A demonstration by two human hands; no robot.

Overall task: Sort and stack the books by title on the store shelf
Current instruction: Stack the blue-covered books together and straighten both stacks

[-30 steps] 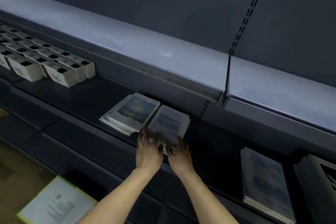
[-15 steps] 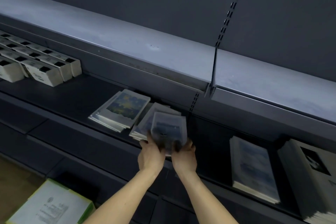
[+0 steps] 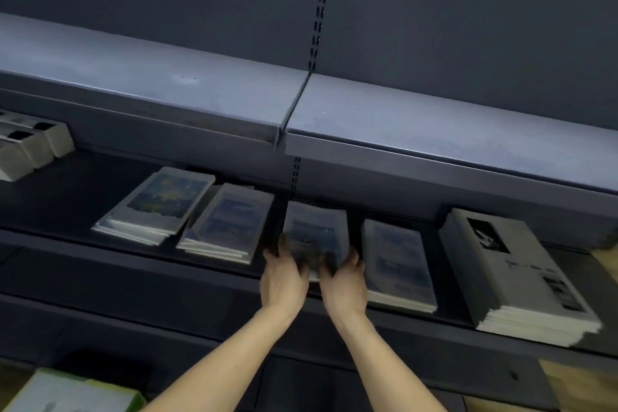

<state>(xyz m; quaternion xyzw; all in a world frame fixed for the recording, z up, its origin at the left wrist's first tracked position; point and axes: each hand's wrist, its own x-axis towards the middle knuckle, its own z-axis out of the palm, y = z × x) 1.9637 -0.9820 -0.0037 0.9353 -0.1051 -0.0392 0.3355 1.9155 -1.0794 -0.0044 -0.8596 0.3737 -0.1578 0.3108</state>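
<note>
I hold a small stack of blue-covered books [image 3: 316, 231] by its near end, my left hand [image 3: 282, 279] at its left corner and my right hand [image 3: 344, 281] at its right corner. It hovers or rests on the dark middle shelf [image 3: 100, 244]; which one is unclear. To its left lie a stack with the same blue cover [image 3: 230, 222] and a stack with a starry blue-yellow cover [image 3: 160, 204]. Right of it lies another blue-covered stack [image 3: 398, 264], then a taller grey stack with black pictures [image 3: 511, 278].
A grey upper shelf [image 3: 200, 90] overhangs the books, with a slotted upright [image 3: 319, 10] behind. White boxes [image 3: 30, 144] stand at the far left of the middle shelf. A white-and-green box [image 3: 67, 395] lies on the floor at bottom left.
Both hands lifted the top books off the left blue stack and carried them right, past the upright, next to the other blue-covered stack. The view shifted right.
</note>
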